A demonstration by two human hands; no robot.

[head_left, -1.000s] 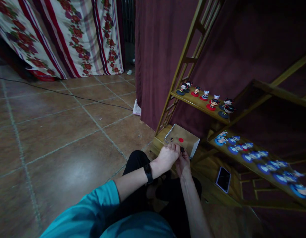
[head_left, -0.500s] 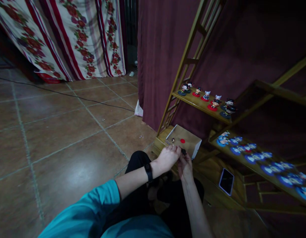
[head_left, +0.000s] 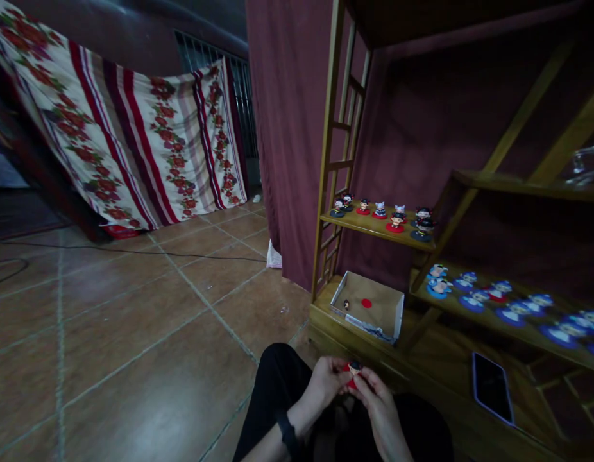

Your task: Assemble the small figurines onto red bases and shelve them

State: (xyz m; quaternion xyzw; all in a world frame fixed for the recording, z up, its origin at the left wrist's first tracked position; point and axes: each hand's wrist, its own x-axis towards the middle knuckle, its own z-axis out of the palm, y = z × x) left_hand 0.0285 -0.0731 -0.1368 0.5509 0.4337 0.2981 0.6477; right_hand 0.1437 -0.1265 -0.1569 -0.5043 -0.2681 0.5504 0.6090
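Note:
Above my lap, my left hand (head_left: 326, 384) and my right hand (head_left: 378, 399) meet around a small figurine (head_left: 355, 367) with dark hair and a red base. The fingers of both hands are closed on it from either side, hiding part of the base. Beyond the hands, a shallow cardboard box (head_left: 386, 296) rests on the low wooden ledge. Inside it lie a flat red disc (head_left: 366, 303) and a small dark-topped figurine piece (head_left: 346, 305).
Several small figurines (head_left: 397, 222) stand on the shelf (head_left: 369, 221) above the box. Several blue-based figurines (head_left: 475, 298) line a lower shelf to the right. A phone (head_left: 492, 387) lies on the ledge. Tiled floor (head_left: 147, 359) spreads to the left, crossed by a cable (head_left: 215, 255).
Both hands have drawn back from the box towards my lap. The figurine's red base now shows between them, where only a dark part showed before. The view has tilted up.

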